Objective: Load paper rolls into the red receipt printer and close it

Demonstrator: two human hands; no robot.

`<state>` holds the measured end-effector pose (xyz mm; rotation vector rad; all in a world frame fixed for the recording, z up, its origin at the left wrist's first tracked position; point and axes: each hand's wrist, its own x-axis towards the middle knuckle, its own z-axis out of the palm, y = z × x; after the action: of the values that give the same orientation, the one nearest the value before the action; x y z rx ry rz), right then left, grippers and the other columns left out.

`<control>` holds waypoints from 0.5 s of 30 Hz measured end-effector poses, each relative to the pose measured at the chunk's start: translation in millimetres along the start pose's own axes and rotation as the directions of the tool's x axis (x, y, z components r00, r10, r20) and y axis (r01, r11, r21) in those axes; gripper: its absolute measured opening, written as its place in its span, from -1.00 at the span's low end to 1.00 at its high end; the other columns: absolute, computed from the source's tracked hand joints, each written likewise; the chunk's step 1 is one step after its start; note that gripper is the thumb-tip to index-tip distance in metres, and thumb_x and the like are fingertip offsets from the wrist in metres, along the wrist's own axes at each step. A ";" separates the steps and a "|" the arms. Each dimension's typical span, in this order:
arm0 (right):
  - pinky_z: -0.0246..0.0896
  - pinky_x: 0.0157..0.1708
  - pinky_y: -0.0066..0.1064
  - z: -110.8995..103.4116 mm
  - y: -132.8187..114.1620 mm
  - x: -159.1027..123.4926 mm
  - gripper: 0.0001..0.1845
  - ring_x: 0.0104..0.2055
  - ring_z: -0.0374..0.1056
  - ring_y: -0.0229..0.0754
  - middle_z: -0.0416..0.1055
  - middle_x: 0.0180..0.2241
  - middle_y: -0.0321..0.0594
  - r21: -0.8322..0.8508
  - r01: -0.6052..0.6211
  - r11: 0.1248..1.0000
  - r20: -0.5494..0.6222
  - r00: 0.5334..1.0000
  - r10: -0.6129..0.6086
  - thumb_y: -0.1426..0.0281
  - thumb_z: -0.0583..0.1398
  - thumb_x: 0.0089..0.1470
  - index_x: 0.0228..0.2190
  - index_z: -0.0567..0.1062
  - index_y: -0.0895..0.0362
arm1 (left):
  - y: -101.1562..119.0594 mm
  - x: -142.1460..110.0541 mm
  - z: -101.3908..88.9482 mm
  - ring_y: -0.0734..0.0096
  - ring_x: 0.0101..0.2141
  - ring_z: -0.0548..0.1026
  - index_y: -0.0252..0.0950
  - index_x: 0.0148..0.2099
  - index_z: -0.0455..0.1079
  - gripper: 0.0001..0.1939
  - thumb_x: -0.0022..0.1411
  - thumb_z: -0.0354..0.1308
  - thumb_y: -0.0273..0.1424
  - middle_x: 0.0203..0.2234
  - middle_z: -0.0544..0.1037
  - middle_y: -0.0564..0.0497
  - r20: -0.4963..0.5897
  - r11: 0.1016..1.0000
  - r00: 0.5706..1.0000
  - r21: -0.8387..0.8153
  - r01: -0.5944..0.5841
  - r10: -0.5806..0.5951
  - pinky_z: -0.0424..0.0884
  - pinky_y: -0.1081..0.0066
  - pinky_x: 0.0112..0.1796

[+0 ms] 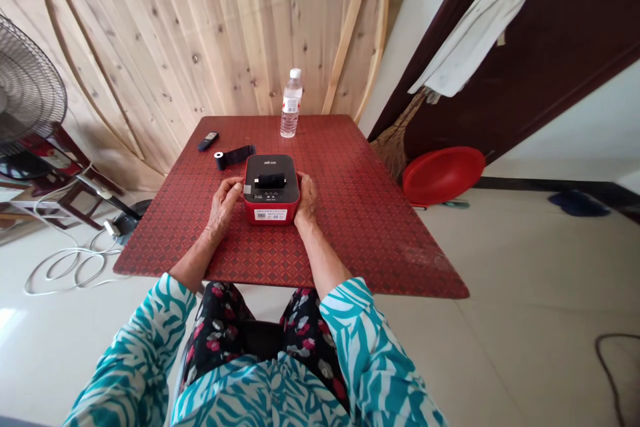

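Note:
A small red box-shaped device with a black top [271, 190] sits on the red patterned table [360, 213] right in front of me. My left hand [223, 203] curls against its left side, fingers closed on the edge. On the opposite side, my right hand [305, 199] presses flat against the device. Both hands grip it between them. A white label shows on its front face.
A black roll with a loose strip [233, 157] and a dark remote [207, 141] lie behind the device to the left. A water bottle [291, 104] stands at the far edge. A fan [27, 93] and white cable [65, 260] are left; a red basin [443, 175] is right.

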<state>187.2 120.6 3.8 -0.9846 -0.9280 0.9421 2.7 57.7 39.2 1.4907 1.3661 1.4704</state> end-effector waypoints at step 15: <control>0.25 -0.06 -0.29 -0.4 3.9 -0.3 -0.58 -0.11 0.38 -0.18 0.53 -0.19 -0.26 0.004 -0.005 1.000 0.016 1.000 0.005 0.09 -0.01 0.15 -0.26 0.54 0.05 | 19.6 9.4 17.1 0.58 -0.55 0.34 -0.28 -0.27 0.36 -0.62 -0.23 0.30 -0.39 -0.54 0.46 0.15 0.005 0.787 0.937 -0.541 0.297 -0.351 0.22 0.53 -0.50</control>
<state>186.6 121.2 0.0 -0.9775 -0.9371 0.9570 22.2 65.2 57.4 0.7913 1.0682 1.5398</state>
